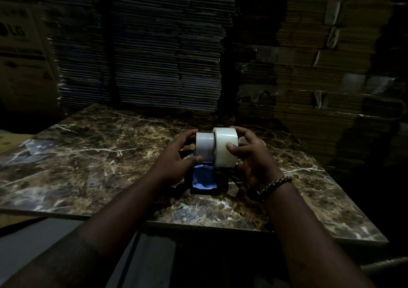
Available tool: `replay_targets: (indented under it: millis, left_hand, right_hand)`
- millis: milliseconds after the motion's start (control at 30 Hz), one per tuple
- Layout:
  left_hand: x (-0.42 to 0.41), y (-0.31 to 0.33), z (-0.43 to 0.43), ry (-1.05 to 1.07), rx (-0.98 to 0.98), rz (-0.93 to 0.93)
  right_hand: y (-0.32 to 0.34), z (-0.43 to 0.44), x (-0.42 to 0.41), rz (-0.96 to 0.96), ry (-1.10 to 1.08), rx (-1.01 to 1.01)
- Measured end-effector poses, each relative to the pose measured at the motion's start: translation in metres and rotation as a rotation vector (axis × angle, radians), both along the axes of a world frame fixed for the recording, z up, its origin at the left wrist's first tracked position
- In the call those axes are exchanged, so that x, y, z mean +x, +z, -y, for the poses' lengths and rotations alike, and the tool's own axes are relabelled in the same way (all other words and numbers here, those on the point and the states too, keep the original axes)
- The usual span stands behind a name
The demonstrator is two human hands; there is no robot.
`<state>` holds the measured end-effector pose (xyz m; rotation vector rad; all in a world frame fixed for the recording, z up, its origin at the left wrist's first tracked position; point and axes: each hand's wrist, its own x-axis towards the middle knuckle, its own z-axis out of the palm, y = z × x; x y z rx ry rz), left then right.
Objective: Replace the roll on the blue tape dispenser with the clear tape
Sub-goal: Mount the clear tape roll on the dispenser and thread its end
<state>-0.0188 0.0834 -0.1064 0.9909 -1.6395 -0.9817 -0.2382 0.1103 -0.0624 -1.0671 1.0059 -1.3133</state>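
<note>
The blue tape dispenser (204, 177) stands on the marble table (92, 155), its blue handle toward me. My left hand (178, 155) grips a smaller whitish roll (204, 147) above the dispenser. Pressed against that roll's right side is a larger, thicker clear tape roll (225, 147), held by my right hand (249, 155) with the thumb on its front face. Both rolls hover over the dispenser's front end and hide its hub. I cannot tell whether the smaller roll still sits on the hub.
Tall stacks of flattened cardboard (165, 44) rise right behind the table, with more at the right (320, 66). A printed carton (19, 44) stands at the far left. The table's near edge (198, 224) runs just under my forearms. A beaded bracelet (274, 185) circles my right wrist.
</note>
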Motion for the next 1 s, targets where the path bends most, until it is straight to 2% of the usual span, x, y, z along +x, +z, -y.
replay_targets:
  millis: [367, 700, 1000]
  left_hand:
    - [0.001, -0.001, -0.001, -0.036, -0.003, -0.048]
    - [0.001, -0.001, -0.002, -0.054, 0.001, -0.049]
    - [0.001, 0.001, -0.005, -0.051, -0.02, -0.045]
  right_hand:
    - [-0.017, 0.004, -0.003, 0.045, 0.05, -0.152]
    - [-0.026, 0.011, -0.003, -0.176, 0.099, -0.356]
    - [-0.028, 0.014, -0.006, -0.365, 0.101, -0.413]
